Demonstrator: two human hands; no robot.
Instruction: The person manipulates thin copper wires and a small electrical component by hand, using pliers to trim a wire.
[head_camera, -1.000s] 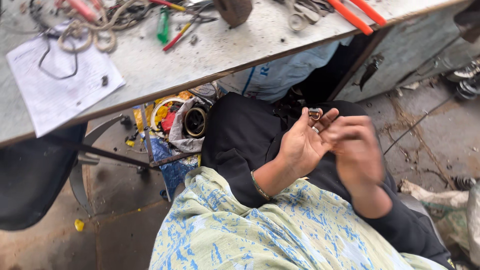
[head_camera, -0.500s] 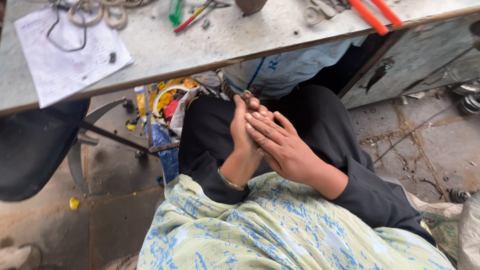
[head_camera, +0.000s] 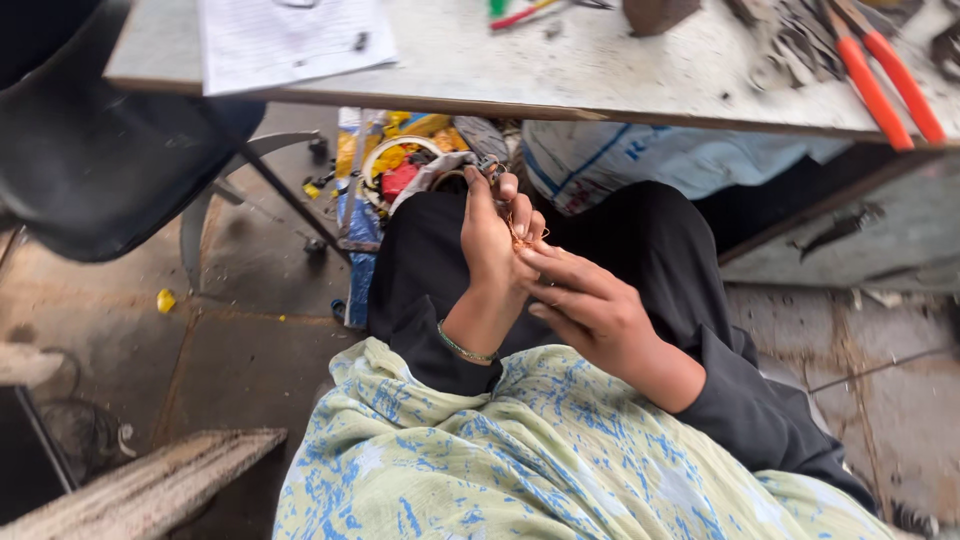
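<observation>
Both hands meet above my lap, below the desk's (head_camera: 620, 75) near edge. My left hand (head_camera: 492, 235) holds a thin coppery wire (head_camera: 522, 236) in a narrow grip; my right hand (head_camera: 590, 305) pinches its lower end. Risk: the fine strand could slip or kink under uneven pull and drop to the floor (head_camera: 230, 330).

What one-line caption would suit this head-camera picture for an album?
Seated below a worktable, the left hand and right hand pinch thin copper wire over a dark lap.
</observation>
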